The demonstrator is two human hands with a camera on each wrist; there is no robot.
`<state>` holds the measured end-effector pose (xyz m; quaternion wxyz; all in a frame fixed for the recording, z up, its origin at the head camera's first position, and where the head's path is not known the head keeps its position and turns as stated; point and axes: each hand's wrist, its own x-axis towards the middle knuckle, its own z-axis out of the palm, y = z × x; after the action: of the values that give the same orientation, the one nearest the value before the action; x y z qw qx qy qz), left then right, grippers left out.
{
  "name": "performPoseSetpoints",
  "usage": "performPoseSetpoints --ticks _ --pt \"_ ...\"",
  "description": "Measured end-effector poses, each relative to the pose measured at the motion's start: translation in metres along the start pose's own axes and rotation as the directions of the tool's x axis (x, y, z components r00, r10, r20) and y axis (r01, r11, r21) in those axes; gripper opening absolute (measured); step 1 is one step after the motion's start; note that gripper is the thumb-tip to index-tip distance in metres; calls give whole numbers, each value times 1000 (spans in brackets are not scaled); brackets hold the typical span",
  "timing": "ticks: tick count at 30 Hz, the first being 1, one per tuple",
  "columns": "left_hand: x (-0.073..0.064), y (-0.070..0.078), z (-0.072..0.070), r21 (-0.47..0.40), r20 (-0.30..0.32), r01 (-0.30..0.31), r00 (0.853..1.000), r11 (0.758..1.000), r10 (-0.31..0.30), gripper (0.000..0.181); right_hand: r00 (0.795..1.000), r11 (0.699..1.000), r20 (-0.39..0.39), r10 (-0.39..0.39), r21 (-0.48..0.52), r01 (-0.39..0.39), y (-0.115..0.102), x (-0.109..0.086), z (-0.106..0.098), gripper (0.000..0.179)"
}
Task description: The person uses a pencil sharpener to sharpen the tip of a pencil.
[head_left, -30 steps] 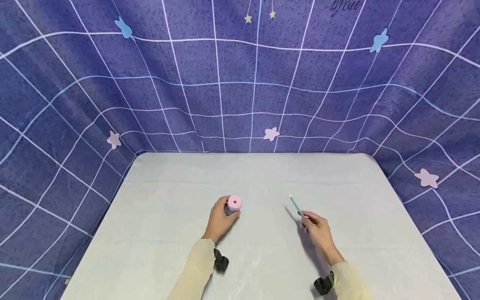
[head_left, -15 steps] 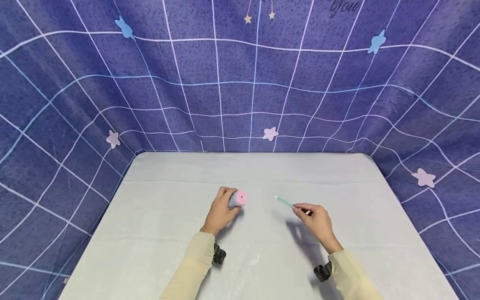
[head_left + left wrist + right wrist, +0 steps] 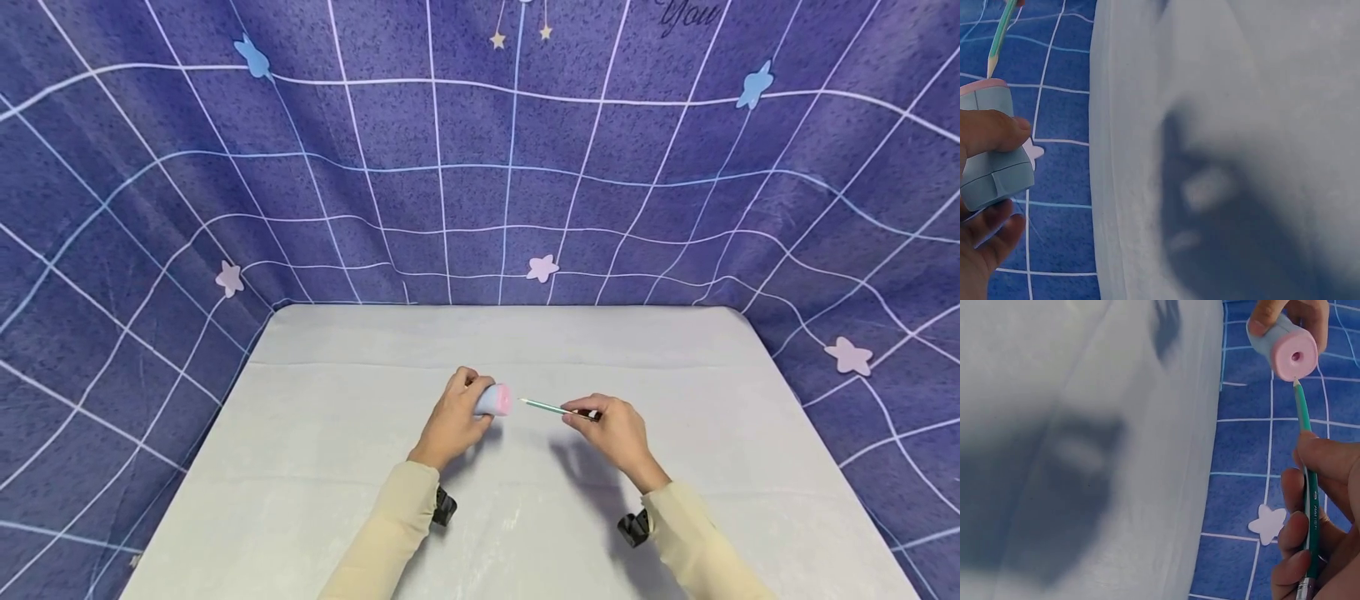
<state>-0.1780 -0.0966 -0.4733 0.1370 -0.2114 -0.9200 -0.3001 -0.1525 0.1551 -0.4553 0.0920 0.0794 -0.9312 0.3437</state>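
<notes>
On my head view, the left hand (image 3: 450,423) grips a blue-and-pink pencil sharpener (image 3: 489,402), tipped sideways above the white table (image 3: 330,417); the right hand (image 3: 618,433) pinches a green pencil (image 3: 544,407), tip near the pink face. Left wrist: a thumb crosses the sharpener's casing, probably light, stiff plastic; I'd hold mid-body. Right wrist: fingers curl round the slim pencil shaft; its point looks fragile.

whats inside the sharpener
Only a dark hole shows in the pink end of the sharpener. The pencil is outside, its tip close to that end. Anything deeper is covered by the sharpener's own body.
</notes>
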Motion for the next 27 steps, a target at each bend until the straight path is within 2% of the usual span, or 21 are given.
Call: performPoseSetpoints --ticks 8,12,17,20,22,23,25,27 --pt "-1 6 2 32 18 -24 1000 999 23 48 998 998 34 -48 -46 49 -7 4 0 13" --pt "-2 8 4 42 22 -55 998 998 55 47 995 994 65 -73 -76 78 -9 6 1 14" --pt "-5 11 6 33 35 -110 993 993 109 47 984 976 76 -162 -137 171 -11 6 2 14" --pt "-7 12 6 16 60 -120 991 993 119 48 965 949 50 -259 -174 264 -10 5 2 14" --pt "-7 11 3 -1 89 -123 988 992 122 48 933 910 14 -360 -216 354 -8 5 2 14" --pt "-7 11 2 -18 110 -116 987 993 118 49 908 883 -7 -420 -236 406 -7 5 2 14" --pt "-7 11 -2 -73 164 -95 981 993 106 49 837 810 -48 -545 -289 510 -5 6 2 14" --pt "-7 11 -6 -148 221 -56 971 987 89 49 750 727 -83 -656 -338 598 -4 7 2 11"
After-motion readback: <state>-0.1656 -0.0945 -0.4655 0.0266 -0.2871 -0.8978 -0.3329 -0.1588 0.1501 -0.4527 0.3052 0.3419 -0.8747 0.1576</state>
